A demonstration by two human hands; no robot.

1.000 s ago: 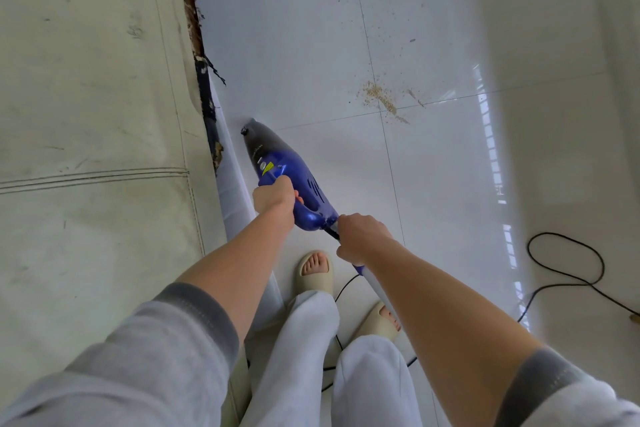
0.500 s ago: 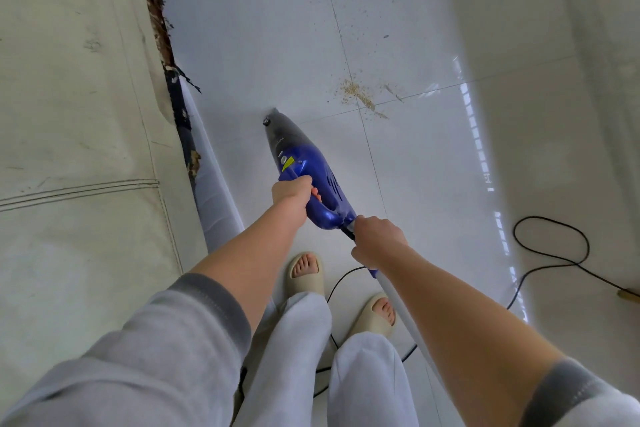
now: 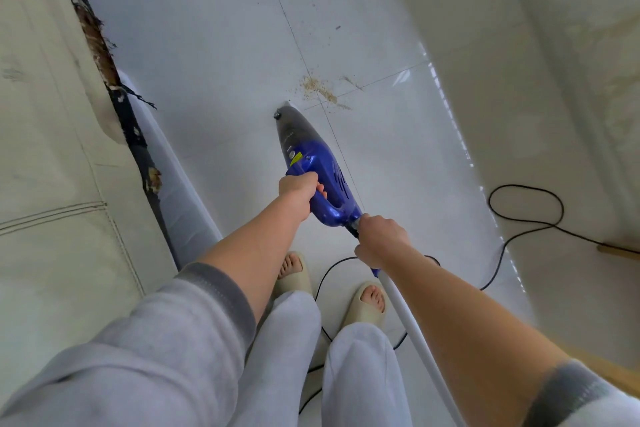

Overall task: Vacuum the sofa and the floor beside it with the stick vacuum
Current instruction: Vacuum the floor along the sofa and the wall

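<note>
Blue stick vacuum (image 3: 322, 180) slants nose-down toward floor (image 3: 214, 45) crumbs (image 3: 317, 88).

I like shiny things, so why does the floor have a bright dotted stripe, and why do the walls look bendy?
Head view: the stripe is glare, light mirrored in the glossy floor. Head view: the wide-angle lens curves straight edges, so the sofa and walls bow. Head view: the crumbs beyond the vacuum look sharp; the sleeves near the camera look stretched.

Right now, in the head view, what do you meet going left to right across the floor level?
Sofa → its torn edge → vacuum → crumb pile → looped black cable.
</note>
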